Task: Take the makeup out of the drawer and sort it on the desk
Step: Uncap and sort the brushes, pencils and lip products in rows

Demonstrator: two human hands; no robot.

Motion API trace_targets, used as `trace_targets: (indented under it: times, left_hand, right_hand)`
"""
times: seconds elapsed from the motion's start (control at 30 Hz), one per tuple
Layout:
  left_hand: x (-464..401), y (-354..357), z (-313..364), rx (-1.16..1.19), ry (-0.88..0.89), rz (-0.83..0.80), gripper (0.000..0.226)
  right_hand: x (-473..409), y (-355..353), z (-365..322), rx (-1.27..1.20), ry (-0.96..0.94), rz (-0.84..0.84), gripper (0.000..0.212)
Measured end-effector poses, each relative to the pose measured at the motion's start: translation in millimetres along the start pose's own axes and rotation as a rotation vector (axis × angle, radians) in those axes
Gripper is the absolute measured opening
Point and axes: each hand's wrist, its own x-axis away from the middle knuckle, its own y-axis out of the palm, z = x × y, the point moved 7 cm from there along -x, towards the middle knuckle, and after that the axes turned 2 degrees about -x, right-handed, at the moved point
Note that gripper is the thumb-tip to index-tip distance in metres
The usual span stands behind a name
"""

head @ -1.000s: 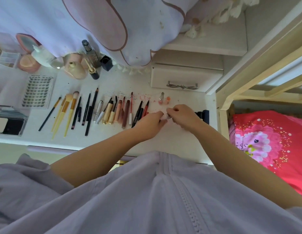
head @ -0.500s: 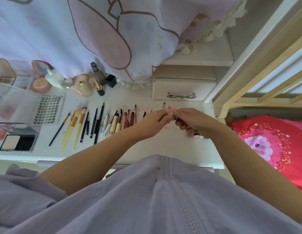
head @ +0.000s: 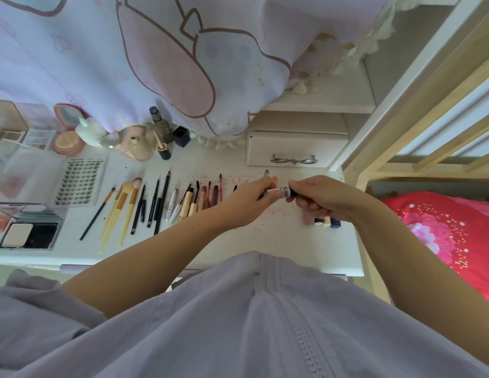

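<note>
Both hands hold one small black-and-white makeup tube [head: 281, 192] above the white desk [head: 278, 241]. My left hand [head: 248, 203] pinches its left end and my right hand [head: 319, 197] grips its right end. A row of brushes [head: 123, 205], pencils [head: 156, 203] and slim tubes [head: 194, 200] lies sorted on the desk to the left. A few short lipsticks [head: 323, 221] lie under my right wrist. The small drawer [head: 295, 151] with a bow handle stands closed at the back.
Bottles and jars [head: 139, 143] crowd the back left under a hanging pink cloth [head: 156, 64]. A lash card [head: 79, 181], a compact [head: 27, 236] and clear boxes [head: 16, 170] sit at the left. A wooden bed frame [head: 429, 126] and red bedding [head: 442, 230] lie to the right.
Both hands have lifted from the desk with the tube between them. The head has tipped up, so the desk sits lower in view.
</note>
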Motion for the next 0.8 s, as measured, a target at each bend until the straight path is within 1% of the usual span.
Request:
trace_targets:
  times: [0.07, 0.1, 0.23, 0.27, 0.3, 0.37, 0.4, 0.47, 0.57, 0.7, 0.8]
  left_hand:
    - [1, -1, 0, 0.013, 0.001, 0.000, 0.015]
    - [2, -2, 1, 0.017, -0.001, -0.001, 0.015]
    - [2, -3, 5, -0.003, -0.005, 0.001, 0.013]
    - [2, -3, 6, -0.007, -0.006, 0.001, 0.012]
    - [2, -3, 6, -0.010, -0.007, 0.001, 0.012]
    - [2, -4, 6, -0.008, -0.012, 0.003, 0.014]
    - [2, -4, 5, -0.007, -0.015, 0.005, 0.015]
    - [2, -5, 5, -0.006, -0.016, 0.014, 0.016]
    - [1, -4, 7, -0.008, -0.010, 0.033, 0.018]
    - [-1, -2, 7, 0.001, -0.007, 0.046, 0.016]
    - [-2, -4, 4, 0.017, -0.014, 0.054, 0.019]
  right_hand:
    - [1, -2, -4, -0.012, -0.034, -0.031, 0.022]
    - [1, -4, -5, -0.013, -0.032, -0.038, 0.022]
    - [-1, -8, -3, -0.010, 0.034, -0.005, 0.043]
    - [-1, -7, -3, 0.005, 0.028, 0.004, 0.042]
    - [-1, -6, -4, 0.007, 0.008, -0.001, 0.036]
    - [-1, -5, -7, -0.023, -0.039, -0.035, 0.017]
    - [-1, -5, -8, -0.047, -0.050, -0.050, 0.012]
    - [0, -5, -9, -0.086, -0.044, -0.062, 0.019]
    - [-1, -4, -9, -0.113, -0.030, -0.026, 0.030]
    - [-3, 2, -12, -0.079, -0.086, -0.037, 0.024]
    - [-5, -5, -10, -0.064, -0.092, 0.028, 0.023]
